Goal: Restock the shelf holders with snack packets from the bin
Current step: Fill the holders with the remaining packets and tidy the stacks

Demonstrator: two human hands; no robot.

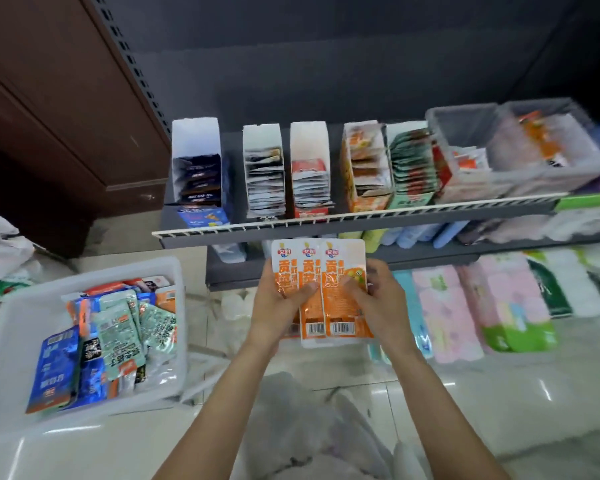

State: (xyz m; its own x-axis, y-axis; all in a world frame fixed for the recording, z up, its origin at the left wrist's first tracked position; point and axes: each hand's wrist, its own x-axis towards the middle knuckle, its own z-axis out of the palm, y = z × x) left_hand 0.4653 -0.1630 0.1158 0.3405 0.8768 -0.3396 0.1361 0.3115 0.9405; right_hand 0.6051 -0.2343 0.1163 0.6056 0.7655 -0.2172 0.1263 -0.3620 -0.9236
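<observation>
- Holding a fanned set of orange snack packets (321, 292) at centre frame, both hands grip it from below the shelf edge (357, 216); three packet fronts show side by side, more may lie behind
- Left hand (277, 306) has its thumb pressed across the packet faces, fingers curled behind; right hand (378, 306) pinches the right-hand edge of the set, thumb on the front. Judgement: the two-handed hold serves to square the packets into one stack before loading
- The packets sit just below the row of shelf holders, not yet in any of them
- The orange holder (364, 168), right of centre on the shelf, carries matching orange print and is part filled; judged the likely destination
- Other white holders (264, 168) to its left stand upright with packets stacked flat inside, open fronts facing the aisle for picking
- The white bin (11, 327), lower left of frame, rests on the floor close to the person, holding mixed blue, green and orange packets (118, 327) for further loads
- Clear plastic tubs (499, 150) at upper right are blurred; contents cannot be read
- Lower shelf goods at right are soft in focus and partly cut off by the frame edge
- Fingers behind the packets are hidden; exact packet count cannot be told
</observation>
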